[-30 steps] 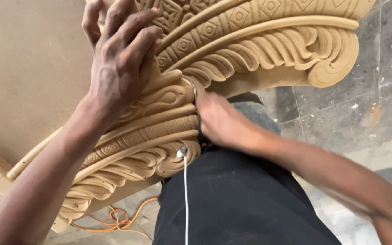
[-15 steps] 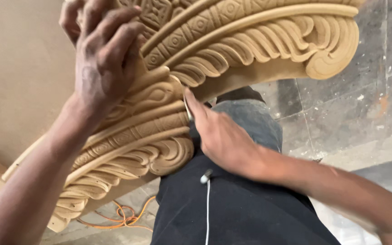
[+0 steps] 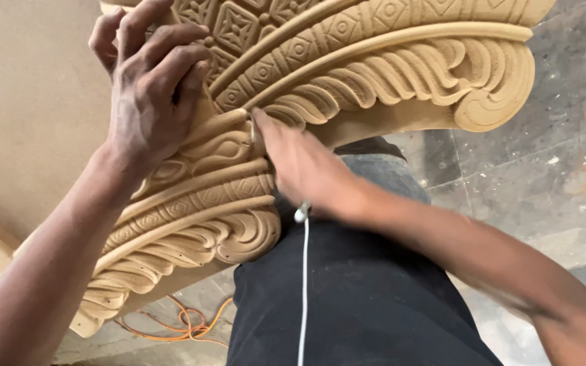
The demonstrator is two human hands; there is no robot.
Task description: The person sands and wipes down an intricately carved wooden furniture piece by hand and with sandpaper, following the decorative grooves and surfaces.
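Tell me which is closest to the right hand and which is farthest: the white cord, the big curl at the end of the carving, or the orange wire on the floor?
From the right hand, in the head view:
1. White cord: just below the hand, hanging down the dark clothes.
2. Big curl: up to the right, at the carving's end.
3. Orange wire: far down to the left, on the floor under the carving.

Matt tan carved wood panel (image 3: 347, 74)

Single head cam, looking steeply down from close above. It's sitting near enough that the carved panel (image 3: 347, 81) is overfilling the top edge, both forearms are entering from the bottom corners, and the floor (image 3: 551, 156) is showing at right. No second view overlapping.
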